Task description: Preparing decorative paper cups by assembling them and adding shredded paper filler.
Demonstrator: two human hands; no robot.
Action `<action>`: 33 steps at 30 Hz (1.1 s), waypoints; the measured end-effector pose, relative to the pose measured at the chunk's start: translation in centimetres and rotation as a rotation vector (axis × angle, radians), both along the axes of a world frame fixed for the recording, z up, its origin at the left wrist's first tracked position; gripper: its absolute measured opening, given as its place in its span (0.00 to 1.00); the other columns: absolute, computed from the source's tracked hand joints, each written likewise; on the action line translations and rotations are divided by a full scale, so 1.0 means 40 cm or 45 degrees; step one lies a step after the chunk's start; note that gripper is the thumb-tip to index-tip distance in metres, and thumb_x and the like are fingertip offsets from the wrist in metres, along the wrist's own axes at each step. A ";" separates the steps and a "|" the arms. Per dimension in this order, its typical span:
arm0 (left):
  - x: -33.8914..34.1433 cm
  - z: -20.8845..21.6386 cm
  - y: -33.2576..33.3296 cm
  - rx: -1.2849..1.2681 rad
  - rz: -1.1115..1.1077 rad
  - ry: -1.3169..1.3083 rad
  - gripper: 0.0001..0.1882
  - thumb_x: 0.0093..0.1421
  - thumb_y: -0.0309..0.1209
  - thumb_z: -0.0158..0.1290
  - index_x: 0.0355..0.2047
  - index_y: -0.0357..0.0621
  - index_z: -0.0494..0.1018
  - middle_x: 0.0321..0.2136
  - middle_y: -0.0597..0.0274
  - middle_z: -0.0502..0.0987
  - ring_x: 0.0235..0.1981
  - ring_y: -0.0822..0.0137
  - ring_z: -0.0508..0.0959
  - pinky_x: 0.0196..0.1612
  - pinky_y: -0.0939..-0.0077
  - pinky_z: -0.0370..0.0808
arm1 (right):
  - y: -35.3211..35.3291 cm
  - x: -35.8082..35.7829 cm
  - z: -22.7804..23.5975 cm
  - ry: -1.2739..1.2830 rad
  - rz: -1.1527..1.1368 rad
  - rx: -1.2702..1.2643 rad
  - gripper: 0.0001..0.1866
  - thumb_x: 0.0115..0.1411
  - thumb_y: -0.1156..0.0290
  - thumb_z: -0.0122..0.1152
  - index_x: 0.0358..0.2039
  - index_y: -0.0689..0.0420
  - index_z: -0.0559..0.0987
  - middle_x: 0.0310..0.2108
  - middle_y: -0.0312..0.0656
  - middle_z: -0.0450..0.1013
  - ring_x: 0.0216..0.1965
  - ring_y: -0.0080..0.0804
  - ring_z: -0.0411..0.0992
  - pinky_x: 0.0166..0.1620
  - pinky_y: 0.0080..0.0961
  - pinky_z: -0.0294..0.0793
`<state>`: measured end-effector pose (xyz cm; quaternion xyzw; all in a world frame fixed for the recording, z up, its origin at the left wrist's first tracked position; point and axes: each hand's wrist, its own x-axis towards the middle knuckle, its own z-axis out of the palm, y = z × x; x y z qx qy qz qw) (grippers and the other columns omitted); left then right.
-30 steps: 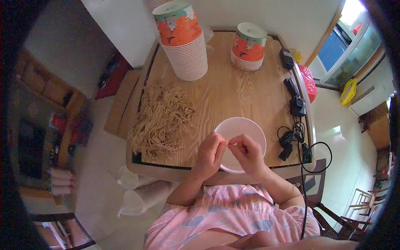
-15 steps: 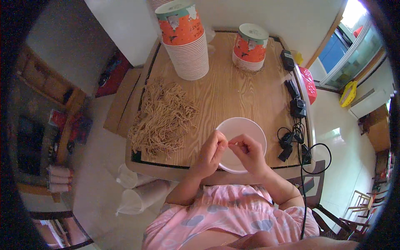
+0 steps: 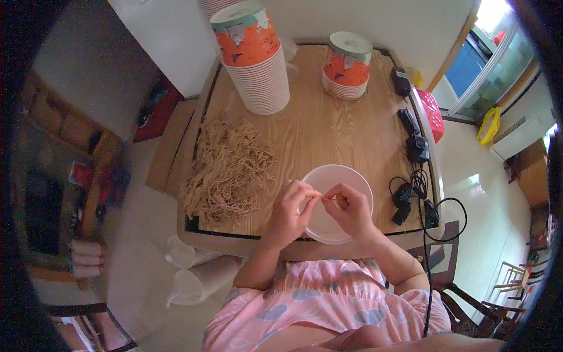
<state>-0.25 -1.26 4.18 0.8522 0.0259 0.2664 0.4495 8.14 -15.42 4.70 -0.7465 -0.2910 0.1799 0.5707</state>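
Observation:
My left hand (image 3: 288, 212) and my right hand (image 3: 350, 212) meet over a round white tub (image 3: 337, 173) near the table's front edge. Thumb and forefinger are pinched on each side, the fingertips almost touching. A thin strand seems to run between the two pinches, too small to make out fully. To the left of the tub lies a loose, tangled heap of tan twine (image 3: 226, 170), which neither hand touches.
A tall stack of printed paper tubs (image 3: 255, 70) stands upside down at the back left, a shorter stack (image 3: 347, 67) at the back right. Black adapters (image 3: 417, 148) and cables (image 3: 410, 190) line the right edge of the wooden table (image 3: 311, 135).
My hands have shifted slightly, and the left fingers have opened out from a tighter curl while still pinching. The whole view has tilted a little; the tubs and twine stay in place.

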 end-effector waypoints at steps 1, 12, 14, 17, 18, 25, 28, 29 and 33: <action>0.010 -0.018 0.004 0.085 0.120 -0.022 0.07 0.50 0.22 0.53 0.32 0.38 0.70 0.31 0.55 0.71 0.36 0.57 0.72 0.39 0.69 0.69 | -0.001 -0.001 0.003 -0.063 -0.001 -0.057 0.04 0.52 0.74 0.61 0.25 0.58 0.74 0.17 0.27 0.64 0.21 0.12 0.57 0.22 0.13 0.58; 0.007 0.017 -0.035 -0.099 0.177 0.205 0.15 0.50 0.19 0.49 0.40 0.41 0.71 0.34 0.56 0.69 0.30 0.59 0.75 0.30 0.70 0.73 | -0.055 0.005 -0.063 0.628 0.004 0.283 0.06 0.56 0.72 0.57 0.29 0.61 0.72 0.26 0.33 0.71 0.29 0.16 0.67 0.33 0.15 0.67; -0.004 0.032 -0.054 -0.091 0.121 0.214 0.15 0.49 0.19 0.49 0.39 0.40 0.71 0.33 0.56 0.69 0.30 0.60 0.75 0.30 0.71 0.73 | -0.057 -0.003 -0.059 0.789 0.004 0.355 0.06 0.56 0.72 0.57 0.30 0.61 0.72 0.28 0.33 0.71 0.30 0.18 0.68 0.35 0.15 0.68; 0.000 0.023 -0.061 -0.021 0.111 0.091 0.15 0.48 0.18 0.49 0.38 0.39 0.71 0.33 0.56 0.69 0.30 0.60 0.75 0.30 0.72 0.73 | -0.048 -0.007 -0.058 0.817 0.004 0.337 0.05 0.56 0.73 0.54 0.30 0.61 0.71 0.28 0.34 0.69 0.32 0.19 0.68 0.38 0.17 0.68; 0.001 0.023 -0.063 -0.019 0.105 0.094 0.15 0.48 0.18 0.49 0.38 0.39 0.71 0.33 0.56 0.69 0.30 0.60 0.75 0.30 0.72 0.73 | -0.045 -0.006 -0.064 0.835 -0.047 0.345 0.06 0.56 0.72 0.55 0.31 0.62 0.72 0.28 0.34 0.70 0.32 0.21 0.69 0.38 0.18 0.69; -0.001 0.018 -0.065 -0.045 0.131 0.067 0.12 0.48 0.18 0.49 0.35 0.38 0.68 0.32 0.54 0.70 0.30 0.59 0.74 0.29 0.71 0.73 | -0.030 0.001 -0.071 0.834 -0.065 0.383 0.08 0.56 0.71 0.56 0.32 0.63 0.74 0.28 0.36 0.71 0.32 0.22 0.69 0.38 0.19 0.69; -0.002 0.019 -0.069 -0.068 0.148 0.070 0.10 0.49 0.19 0.49 0.33 0.38 0.68 0.32 0.56 0.70 0.30 0.63 0.73 0.30 0.74 0.72 | -0.028 0.003 -0.070 0.793 -0.068 0.352 0.08 0.56 0.71 0.56 0.31 0.63 0.74 0.27 0.36 0.72 0.31 0.22 0.69 0.38 0.19 0.69; -0.002 0.018 -0.069 -0.107 0.157 0.090 0.08 0.49 0.20 0.49 0.32 0.38 0.68 0.32 0.58 0.70 0.30 0.67 0.73 0.31 0.78 0.71 | -0.027 0.004 -0.069 0.793 -0.067 0.353 0.08 0.56 0.71 0.56 0.31 0.63 0.74 0.27 0.36 0.72 0.31 0.22 0.69 0.38 0.19 0.69; -0.003 0.018 -0.067 -0.112 0.150 0.109 0.08 0.49 0.20 0.49 0.32 0.38 0.68 0.31 0.58 0.70 0.29 0.68 0.72 0.31 0.78 0.70 | -0.026 0.006 -0.073 0.776 -0.055 0.343 0.08 0.56 0.71 0.56 0.31 0.63 0.74 0.27 0.36 0.72 0.31 0.22 0.70 0.37 0.18 0.69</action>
